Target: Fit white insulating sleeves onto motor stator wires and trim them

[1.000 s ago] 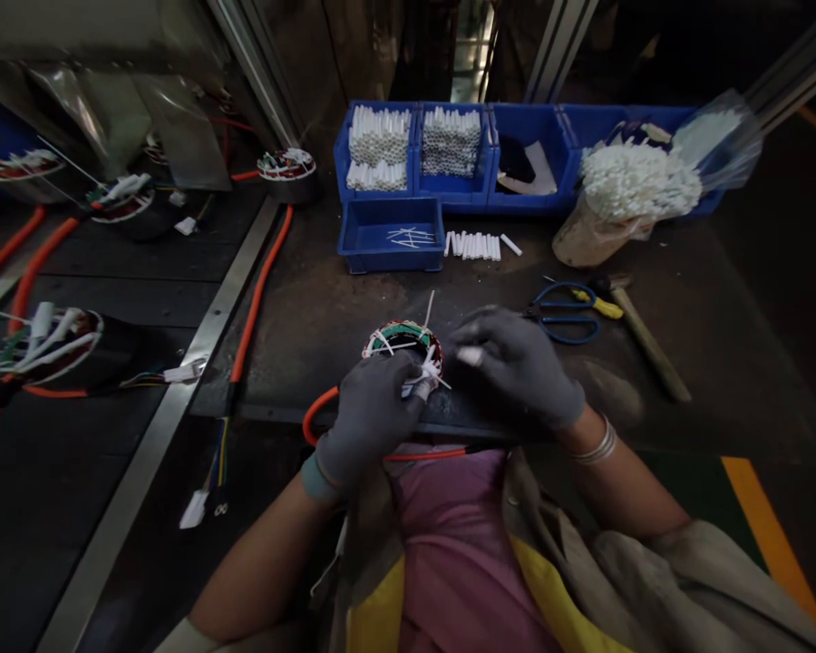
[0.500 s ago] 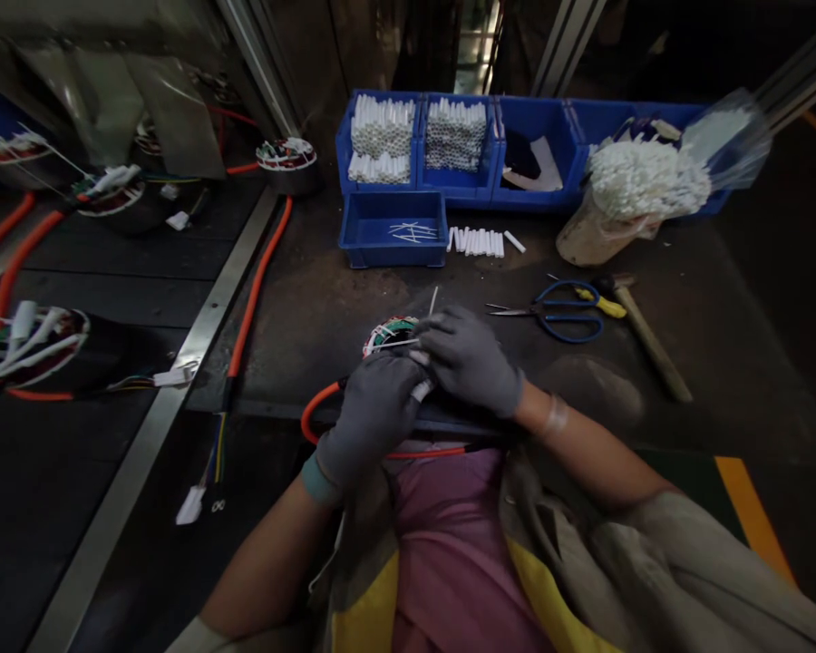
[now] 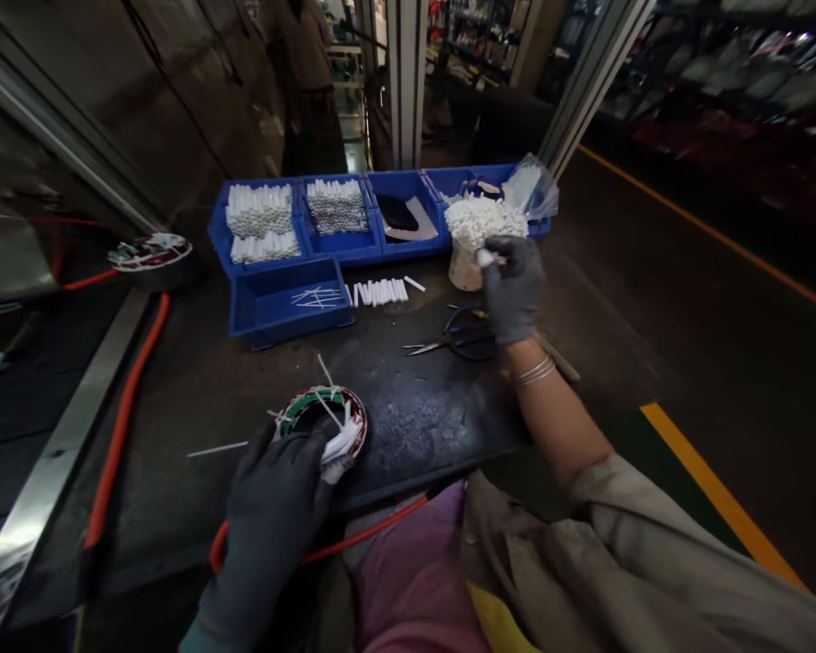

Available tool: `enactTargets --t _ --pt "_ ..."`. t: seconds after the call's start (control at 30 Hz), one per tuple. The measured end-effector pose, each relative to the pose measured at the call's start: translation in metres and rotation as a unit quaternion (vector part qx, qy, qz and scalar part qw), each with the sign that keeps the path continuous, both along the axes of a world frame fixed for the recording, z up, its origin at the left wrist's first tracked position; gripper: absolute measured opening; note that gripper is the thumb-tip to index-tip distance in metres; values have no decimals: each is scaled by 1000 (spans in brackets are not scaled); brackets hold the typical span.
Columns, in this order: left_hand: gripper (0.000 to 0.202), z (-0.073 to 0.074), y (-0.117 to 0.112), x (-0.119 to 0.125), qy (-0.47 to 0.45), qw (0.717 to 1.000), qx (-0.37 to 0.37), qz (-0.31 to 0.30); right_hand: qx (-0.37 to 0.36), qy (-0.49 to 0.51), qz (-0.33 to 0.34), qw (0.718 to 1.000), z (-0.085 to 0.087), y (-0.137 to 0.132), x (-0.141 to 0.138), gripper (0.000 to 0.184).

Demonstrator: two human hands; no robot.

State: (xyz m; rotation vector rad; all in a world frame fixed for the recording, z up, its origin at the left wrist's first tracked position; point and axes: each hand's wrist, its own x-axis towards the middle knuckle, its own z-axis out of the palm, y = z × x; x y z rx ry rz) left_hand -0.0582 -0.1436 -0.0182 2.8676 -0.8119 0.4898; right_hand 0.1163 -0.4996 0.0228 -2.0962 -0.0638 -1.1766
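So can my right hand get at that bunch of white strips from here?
Likely yes: your right hand appears close in front of the white strips, and nothing seems to cover their tops.

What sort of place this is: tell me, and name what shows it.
Probably a factory assembly bench. Blue bins, two stacked with white tubes, line its back; the gloved left hand holds what looks like a wound motor ring; a yellow line marks the floor at right.

A metal strip [image 3: 64, 413] runs along the left. At far left stands a round wound unit [image 3: 153, 261]; an orange cable [image 3: 131, 408] extends nearward beside it. A metal post [image 3: 406, 86] stands upright at the far side. A yellow line [image 3: 715, 490] marks the right floor [image 3: 673, 503].
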Motion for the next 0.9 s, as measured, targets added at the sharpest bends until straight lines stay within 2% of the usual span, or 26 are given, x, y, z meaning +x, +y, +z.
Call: enactTargets --t 0.07,0.1,0.17,0.27,0.33,0.43,0.5,0.53,0.6,0.67,0.73,0.83,0.9 --pt "31 -2 -9 0 -7 999 -16 28 -50 38 -97 993 -7 -29 21 29" --pt "32 -3 -14 0 -11 999 -24 43 -70 63 -114 989 -10 -38 29 31" --pt "35 -4 -23 1 -11 997 -37 69 -88 87 -105 987 -13 -46 35 23" --pt "38 1 -28 -1 17 994 -68 90 -42 27 -34 998 -12 -43 24 10" --pt "41 8 -25 -3 63 986 -124 87 60 -16 38 997 -11 -34 7 6" --pt "46 20 -14 -4 165 941 -279 97 238 15 169 956 -14 -10 -31 6" --pt "43 24 -6 -3 215 913 -332 98 276 58 245 928 -19 11 -64 11" --pt "41 24 -4 -2 224 913 -330 88 271 80 273 920 -22 22 -81 15" --pt "34 22 -2 -1 211 931 -291 58 202 139 319 915 -29 42 -114 19" --pt "32 18 -5 0 178 950 -252 45 105 176 341 918 -34 56 -141 13" --pt "33 14 -9 -1 156 960 -224 54 46 181 343 921 -37 63 -161 8" --pt "37 11 -10 -3 152 965 -203 70 39 167 324 931 -39 65 -183 14" --pt "41 12 -6 -5 173 964 -195 57 37 165 336 927 -40 64 -195 17"
